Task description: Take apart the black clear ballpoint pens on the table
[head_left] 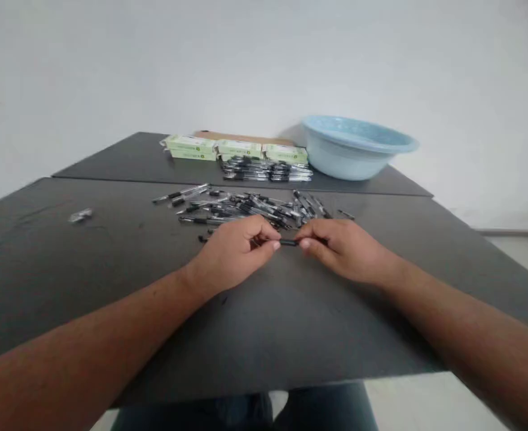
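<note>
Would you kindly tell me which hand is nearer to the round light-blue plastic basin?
Right: the right hand is in front of the basin; the left hand is also in front, but farther left.

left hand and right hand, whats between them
The head view shows a slim black pen part, one end in the left hand, the other in the right hand.
</note>
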Demonstrator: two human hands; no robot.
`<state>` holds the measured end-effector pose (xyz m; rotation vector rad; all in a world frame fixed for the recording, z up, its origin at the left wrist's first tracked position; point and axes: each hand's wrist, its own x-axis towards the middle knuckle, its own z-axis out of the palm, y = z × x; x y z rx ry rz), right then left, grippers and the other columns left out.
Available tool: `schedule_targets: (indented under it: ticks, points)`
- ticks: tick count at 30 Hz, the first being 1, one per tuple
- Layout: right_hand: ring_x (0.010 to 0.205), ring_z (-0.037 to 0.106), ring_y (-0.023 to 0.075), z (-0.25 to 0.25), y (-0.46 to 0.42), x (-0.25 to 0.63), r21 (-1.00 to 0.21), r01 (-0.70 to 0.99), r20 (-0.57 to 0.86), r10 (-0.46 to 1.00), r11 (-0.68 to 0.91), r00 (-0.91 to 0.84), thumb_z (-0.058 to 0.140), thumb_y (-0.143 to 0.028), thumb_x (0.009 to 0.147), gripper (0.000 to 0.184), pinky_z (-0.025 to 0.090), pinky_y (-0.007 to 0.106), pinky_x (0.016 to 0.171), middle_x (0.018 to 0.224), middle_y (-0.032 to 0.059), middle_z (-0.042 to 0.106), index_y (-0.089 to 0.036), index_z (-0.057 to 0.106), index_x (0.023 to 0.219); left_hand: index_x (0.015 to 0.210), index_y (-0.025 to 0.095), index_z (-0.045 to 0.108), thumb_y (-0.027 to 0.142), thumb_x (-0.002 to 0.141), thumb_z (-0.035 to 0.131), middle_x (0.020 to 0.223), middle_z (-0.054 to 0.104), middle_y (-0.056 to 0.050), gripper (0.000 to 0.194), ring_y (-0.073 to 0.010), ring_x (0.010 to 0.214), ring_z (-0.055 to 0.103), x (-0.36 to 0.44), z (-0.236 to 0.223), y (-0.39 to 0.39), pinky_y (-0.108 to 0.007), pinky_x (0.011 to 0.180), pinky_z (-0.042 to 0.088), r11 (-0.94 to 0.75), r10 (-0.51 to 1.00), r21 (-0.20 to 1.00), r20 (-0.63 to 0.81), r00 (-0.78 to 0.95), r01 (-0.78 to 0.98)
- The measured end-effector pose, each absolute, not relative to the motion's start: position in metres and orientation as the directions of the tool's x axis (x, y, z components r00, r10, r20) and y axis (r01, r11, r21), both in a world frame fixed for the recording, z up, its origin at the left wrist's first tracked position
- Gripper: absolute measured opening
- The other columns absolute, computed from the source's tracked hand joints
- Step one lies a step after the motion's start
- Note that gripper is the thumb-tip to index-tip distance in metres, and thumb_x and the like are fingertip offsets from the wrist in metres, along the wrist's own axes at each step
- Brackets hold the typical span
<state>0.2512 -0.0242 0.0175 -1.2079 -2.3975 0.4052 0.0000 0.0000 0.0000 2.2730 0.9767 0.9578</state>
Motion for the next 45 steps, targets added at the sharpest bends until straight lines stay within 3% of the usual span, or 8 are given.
schedule_targets:
  ticks: [4,7,12,17,22,26,31,45]
  points:
    - [0.075,0.066,0.0139,0.0176,-0.0258,0.252,-0.433,0.701,0.228,0.821,0.567,-0.524,0.064,-0.03,0.096,0.014,0.045,0.024,0.068,0.087,0.0,0.073,-0.02,0.066,0.106,0.091,0.019,0.072,0.02,0.088,0.069,0.079,0.074,0.004,0.004,-0.0094,0.068,0.066,0.001,-0.0013,-0.0003,-0.02,0.067,0.049,-0.632,0.76,0.66,0.426,0.491,0.405]
    - [0.074,0.067,0.0142,0.0181,-0.0258,0.2519,-0.427,0.684,0.195,0.798,0.592,-0.569,0.051,-0.029,0.103,0.019,0.045,0.025,0.071,0.081,-0.0001,0.073,-0.021,0.066,0.097,0.091,0.019,0.073,0.02,0.087,0.07,0.078,0.073,0.004,0.005,-0.0097,0.068,0.066,0.0013,-0.001,-0.0005,-0.02,0.066,0.049,-0.631,0.759,0.665,0.42,0.497,0.399]
    - [0.077,0.068,0.015,0.0173,-0.0259,0.2516,-0.448,0.685,0.239,0.815,0.575,-0.528,0.063,-0.031,0.097,0.017,0.046,0.025,0.07,0.089,0.0014,0.074,-0.02,0.065,0.11,0.09,0.019,0.073,0.02,0.087,0.07,0.078,0.073,0.004,0.005,-0.0101,0.069,0.066,0.0018,0.0007,-0.0011,-0.02,0.066,0.05,-0.631,0.76,0.661,0.424,0.492,0.405]
    - [0.073,0.066,0.0144,0.017,-0.0255,0.2518,-0.428,0.674,0.202,0.791,0.602,-0.578,0.05,-0.03,0.104,0.019,0.045,0.025,0.07,0.08,0.0004,0.072,-0.02,0.066,0.099,0.091,0.019,0.073,0.02,0.087,0.07,0.079,0.074,0.004,0.005,-0.0106,0.069,0.067,0.0018,0.0007,-0.001,-0.021,0.067,0.05,-0.63,0.761,0.66,0.421,0.493,0.409]
    - [0.075,0.067,0.0143,0.0176,-0.0255,0.2515,-0.439,0.691,0.238,0.815,0.575,-0.528,0.063,-0.029,0.096,0.014,0.045,0.024,0.069,0.086,0.0005,0.073,-0.021,0.066,0.107,0.09,0.02,0.072,0.02,0.087,0.069,0.078,0.074,0.003,0.004,-0.0113,0.068,0.067,0.0016,0.0004,-0.0008,-0.023,0.067,0.051,-0.634,0.759,0.656,0.429,0.49,0.409]
    - [0.075,0.067,0.0145,0.0175,-0.0257,0.2511,-0.43,0.679,0.209,0.797,0.596,-0.567,0.051,-0.03,0.103,0.018,0.045,0.025,0.071,0.082,0.0006,0.072,-0.021,0.066,0.099,0.091,0.02,0.072,0.021,0.087,0.069,0.078,0.074,0.004,0.004,-0.0111,0.068,0.067,0.0019,-0.0005,-0.0003,-0.022,0.067,0.051,-0.637,0.756,0.657,0.428,0.496,0.403]
    - [0.077,0.067,0.0151,0.0168,-0.0257,0.251,-0.41,0.704,0.25,0.814,0.58,-0.525,0.062,-0.028,0.096,0.014,0.045,0.025,0.069,0.088,0.002,0.073,-0.02,0.065,0.106,0.091,0.02,0.072,0.02,0.088,0.07,0.079,0.074,0.004,0.004,-0.0105,0.068,0.067,0.0016,-0.0012,-0.0004,-0.021,0.068,0.051,-0.643,0.753,0.651,0.443,0.487,0.402]
    - [0.077,0.068,0.0158,0.0167,-0.0247,0.2504,-0.434,0.685,0.201,0.804,0.586,-0.56,0.054,-0.03,0.101,0.016,0.046,0.027,0.071,0.084,0.0015,0.074,-0.021,0.067,0.101,0.09,0.02,0.072,0.02,0.087,0.07,0.079,0.074,0.004,0.004,-0.011,0.069,0.067,0.0016,0.0002,-0.0015,-0.022,0.069,0.051,-0.64,0.755,0.648,0.428,0.497,0.413]
